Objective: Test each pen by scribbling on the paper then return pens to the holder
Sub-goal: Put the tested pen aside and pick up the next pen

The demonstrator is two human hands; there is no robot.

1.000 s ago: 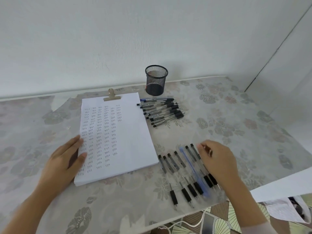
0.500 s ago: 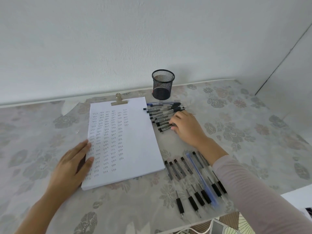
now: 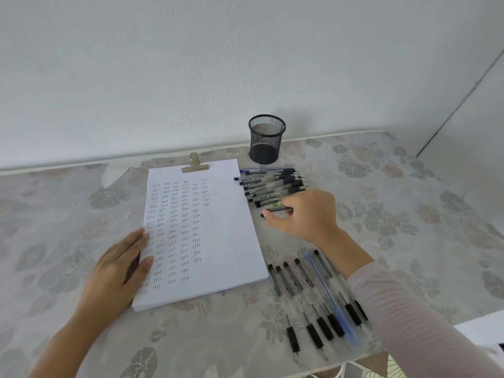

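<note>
So the setup is a table [image 3: 381, 192] with a greyish floral cloth, pushed against a plain white wall [image 3: 191, 64]. Everything sits around the stack of paper [image 3: 218, 241], which has a gold clip [image 3: 195, 165] at its far edge and columns of small scribbles on it. The black mesh holder [image 3: 266, 139] stands just past the paper's far right corner. One pile of pens [image 3: 270, 184] lies right of the paper's far end, and a second row of pens [image 3: 313, 296] lies off its near right corner. The left hand [image 3: 114, 274] lies flat and open on the paper's left edge. The right hand [image 3: 305, 214] reaches into the far pile, fingers pinched on a single pen [image 3: 275, 211] at the pile's near edge.
</note>
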